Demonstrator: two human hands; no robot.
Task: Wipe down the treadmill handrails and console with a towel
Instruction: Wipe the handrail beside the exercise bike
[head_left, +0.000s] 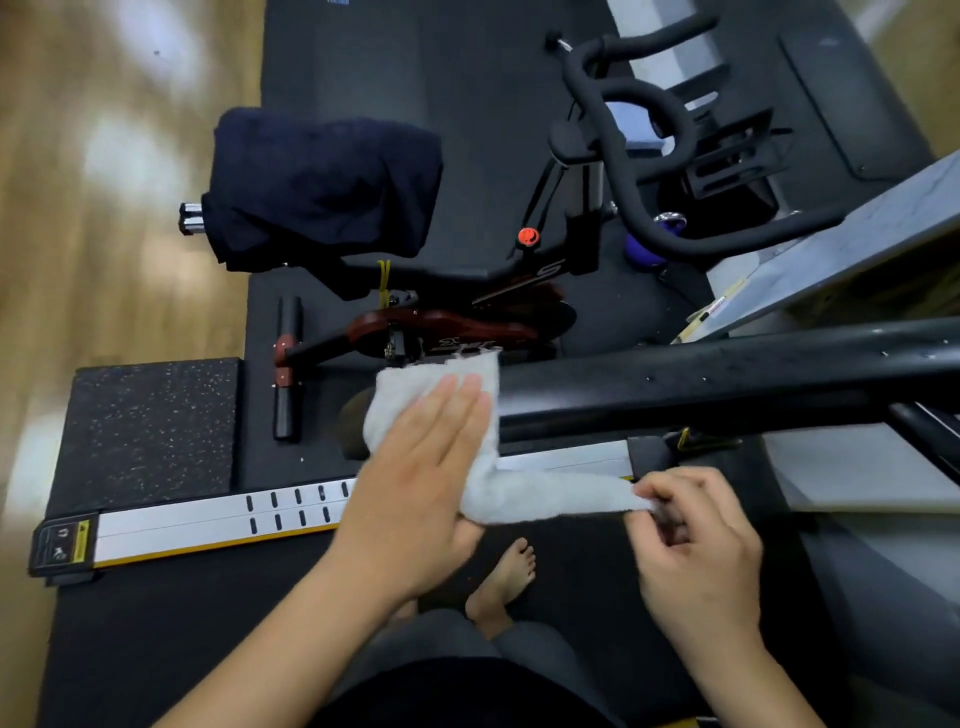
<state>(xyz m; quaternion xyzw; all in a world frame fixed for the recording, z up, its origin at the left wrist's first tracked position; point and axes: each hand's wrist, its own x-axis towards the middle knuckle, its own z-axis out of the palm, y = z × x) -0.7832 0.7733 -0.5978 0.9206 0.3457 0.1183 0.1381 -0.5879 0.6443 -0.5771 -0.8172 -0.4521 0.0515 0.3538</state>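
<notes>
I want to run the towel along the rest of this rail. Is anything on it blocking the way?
Nothing visible does. The white terry towel is draped over the near end of the black treadmill handrail, pressed by the left hand; the right hand pinches its trailing end. The rail's top beyond looks bare.

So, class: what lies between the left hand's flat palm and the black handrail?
In the head view, the white towel: the left hand presses it onto the handrail, while the right hand pinches its trailing end.
</notes>
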